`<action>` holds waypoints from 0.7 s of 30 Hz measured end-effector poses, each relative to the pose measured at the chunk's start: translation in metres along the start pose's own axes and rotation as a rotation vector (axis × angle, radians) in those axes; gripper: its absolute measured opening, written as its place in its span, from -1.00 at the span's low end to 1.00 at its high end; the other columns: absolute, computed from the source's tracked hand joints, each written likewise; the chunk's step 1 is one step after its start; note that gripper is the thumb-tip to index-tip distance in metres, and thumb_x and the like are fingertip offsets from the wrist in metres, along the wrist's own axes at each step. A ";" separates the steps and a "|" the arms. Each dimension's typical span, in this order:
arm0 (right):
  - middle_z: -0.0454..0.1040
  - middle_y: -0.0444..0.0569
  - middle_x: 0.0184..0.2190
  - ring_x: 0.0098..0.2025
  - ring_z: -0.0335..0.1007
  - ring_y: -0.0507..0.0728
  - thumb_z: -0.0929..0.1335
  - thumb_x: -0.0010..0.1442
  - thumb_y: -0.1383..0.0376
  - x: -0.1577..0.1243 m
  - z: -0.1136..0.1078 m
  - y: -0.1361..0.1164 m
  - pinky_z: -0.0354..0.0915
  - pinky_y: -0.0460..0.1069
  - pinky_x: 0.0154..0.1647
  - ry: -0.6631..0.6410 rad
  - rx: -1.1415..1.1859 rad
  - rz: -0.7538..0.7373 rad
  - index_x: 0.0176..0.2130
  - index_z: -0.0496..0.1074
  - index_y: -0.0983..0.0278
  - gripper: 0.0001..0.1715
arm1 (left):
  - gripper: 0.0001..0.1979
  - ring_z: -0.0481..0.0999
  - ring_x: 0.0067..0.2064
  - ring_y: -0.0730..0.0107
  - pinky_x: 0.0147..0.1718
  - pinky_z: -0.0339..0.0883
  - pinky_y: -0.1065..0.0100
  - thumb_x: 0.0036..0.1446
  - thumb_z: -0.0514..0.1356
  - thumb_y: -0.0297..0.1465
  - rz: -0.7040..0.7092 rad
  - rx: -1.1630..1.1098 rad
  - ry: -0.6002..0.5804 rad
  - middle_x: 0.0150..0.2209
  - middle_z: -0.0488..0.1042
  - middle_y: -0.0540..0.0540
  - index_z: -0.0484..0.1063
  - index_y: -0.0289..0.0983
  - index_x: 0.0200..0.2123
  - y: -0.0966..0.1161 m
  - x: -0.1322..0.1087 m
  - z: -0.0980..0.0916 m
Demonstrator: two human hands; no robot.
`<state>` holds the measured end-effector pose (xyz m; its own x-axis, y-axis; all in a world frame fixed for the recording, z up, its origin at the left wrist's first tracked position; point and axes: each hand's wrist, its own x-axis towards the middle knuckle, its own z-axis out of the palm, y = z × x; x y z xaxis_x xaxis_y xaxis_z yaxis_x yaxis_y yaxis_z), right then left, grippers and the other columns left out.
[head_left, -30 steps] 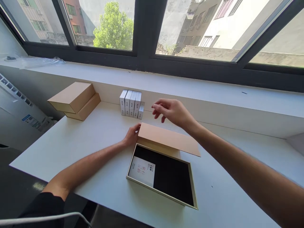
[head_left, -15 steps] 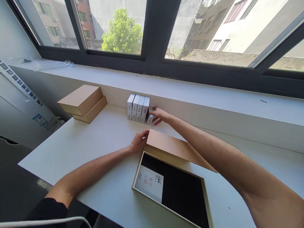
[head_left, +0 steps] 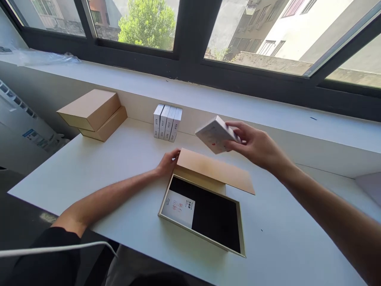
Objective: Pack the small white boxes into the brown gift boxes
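Note:
My right hand (head_left: pixel 253 145) grips a small white box (head_left: pixel 213 135) between thumb and fingers, tilted in the air above the back of the desk. My left hand (head_left: pixel 170 161) is closed at the left corner of the raised brown lid (head_left: pixel 214 169); part of its fingers is hidden. The lid belongs to an open cardboard gift box (head_left: pixel 242 226) with a black lining (head_left: pixel 217 214). At the left end inside, a white box with red and black print (head_left: pixel 179 207) lies flat. Several matching white boxes (head_left: pixel 167 122) stand in a row against the back wall.
Two brown cardboard boxes (head_left: pixel 93 109) are stacked at the back left of the white desk (head_left: pixel 119 159). Behind runs the window sill (head_left: pixel 208 99), with clear plastic wrap (head_left: pixel 44 58) on its left. A white cable (head_left: pixel 59 248) crosses the lower left.
My right hand has taken the rightmost white box from the row and lifted it to the right and nearer. The left hand stays at the lid's corner. The view has shifted somewhat.

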<state>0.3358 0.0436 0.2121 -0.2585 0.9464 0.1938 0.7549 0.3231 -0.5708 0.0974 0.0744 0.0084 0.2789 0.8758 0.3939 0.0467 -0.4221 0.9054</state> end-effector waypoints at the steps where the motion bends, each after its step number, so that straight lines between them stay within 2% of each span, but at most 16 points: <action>1: 0.58 -0.10 -0.30 -0.36 0.49 0.10 0.44 0.19 0.23 -0.025 -0.002 -0.009 0.48 0.02 -0.30 -0.015 -0.114 -0.091 0.16 0.40 0.13 -0.45 | -0.76 0.61 -0.16 0.32 -0.22 0.39 0.42 0.15 0.11 -0.53 0.000 0.002 0.003 -0.19 0.64 -0.07 0.47 -0.30 -0.12 0.000 -0.001 -0.001; 3: 0.60 -0.07 -0.27 -0.38 0.51 0.10 0.38 0.27 0.23 -0.074 0.006 -0.024 0.48 0.01 -0.34 -0.085 -0.248 -0.249 0.17 0.39 0.13 -0.52 | -0.76 0.61 -0.17 0.31 -0.23 0.40 0.41 0.14 0.12 -0.52 0.000 0.007 0.006 -0.20 0.64 -0.07 0.47 -0.29 -0.12 0.001 -0.002 -0.002; 6: 0.58 0.06 -0.03 -0.12 0.58 0.18 0.26 0.37 0.35 -0.130 0.048 -0.034 0.54 0.04 -0.19 -0.131 -0.357 -0.390 0.22 0.34 0.22 -0.54 | -0.75 0.60 -0.20 0.34 -0.25 0.40 0.43 0.13 0.10 -0.52 0.013 0.027 0.018 -0.22 0.65 -0.06 0.48 -0.30 -0.15 0.002 -0.003 -0.003; 8: 0.48 0.19 0.14 0.14 0.46 0.28 0.22 0.40 0.34 -0.154 0.082 -0.035 0.52 0.14 0.00 -0.134 -0.418 -0.410 0.24 0.33 0.32 -0.54 | -0.74 0.60 -0.21 0.35 -0.25 0.39 0.43 0.11 0.09 -0.54 0.031 0.046 0.027 -0.22 0.64 -0.06 0.49 -0.31 -0.15 0.003 -0.004 -0.004; 10: 0.29 0.29 0.29 0.35 0.19 0.36 0.26 0.41 0.20 -0.169 0.109 -0.034 0.41 0.23 0.18 -0.202 -0.429 -0.421 0.29 0.28 0.41 -0.44 | -0.72 0.59 -0.21 0.36 -0.25 0.39 0.44 0.10 0.09 -0.55 0.039 0.062 0.035 -0.23 0.64 -0.06 0.49 -0.32 -0.14 0.003 -0.005 -0.004; 12: 0.10 0.31 0.39 0.44 -0.05 0.39 0.27 0.39 0.06 -0.180 0.122 -0.033 0.29 0.26 0.28 -0.321 -0.397 -0.430 0.35 0.20 0.43 -0.28 | -0.72 0.59 -0.21 0.37 -0.26 0.39 0.46 0.11 0.09 -0.56 0.038 0.075 0.037 -0.24 0.64 -0.06 0.49 -0.32 -0.13 0.003 -0.005 -0.004; 14: 0.01 0.28 0.42 0.46 -0.12 0.37 0.25 0.40 0.04 -0.185 0.123 -0.031 0.25 0.26 0.32 -0.412 -0.333 -0.416 0.37 0.16 0.40 -0.26 | -0.73 0.59 -0.20 0.37 -0.29 0.38 0.48 0.12 0.09 -0.55 0.041 0.084 0.039 -0.24 0.64 -0.07 0.48 -0.32 -0.14 0.003 -0.005 -0.004; 17: 0.10 0.13 0.41 0.44 -0.01 0.28 0.17 0.45 0.06 -0.180 0.113 -0.026 0.22 0.21 0.34 -0.458 -0.161 -0.305 0.32 0.28 0.25 -0.40 | -0.75 0.60 -0.20 0.37 -0.32 0.37 0.50 0.14 0.09 -0.54 0.053 0.085 0.043 -0.24 0.64 -0.08 0.48 -0.31 -0.14 0.002 -0.004 -0.004; 19: 0.21 0.05 0.37 0.39 0.12 0.22 0.12 0.47 0.05 -0.168 0.109 -0.022 0.21 0.17 0.35 -0.401 -0.067 -0.145 0.29 0.33 0.17 -0.44 | -0.75 0.59 -0.21 0.37 -0.31 0.37 0.49 0.14 0.09 -0.54 0.054 0.078 0.043 -0.24 0.64 -0.08 0.48 -0.31 -0.14 0.001 -0.004 -0.004; 21: 0.27 0.06 0.32 0.34 0.20 0.22 0.12 0.45 0.02 -0.153 0.110 -0.018 0.21 0.19 0.34 -0.371 -0.012 0.010 0.29 0.30 0.17 -0.42 | -0.74 0.59 -0.21 0.37 -0.31 0.37 0.48 0.13 0.09 -0.54 0.050 0.069 0.038 -0.24 0.64 -0.07 0.48 -0.31 -0.14 0.002 -0.004 -0.004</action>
<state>0.2954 -0.1070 0.1047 -0.4500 0.8855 -0.1153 0.7649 0.3156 -0.5615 0.0923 0.0711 0.0089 0.2458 0.8610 0.4452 0.1000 -0.4794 0.8719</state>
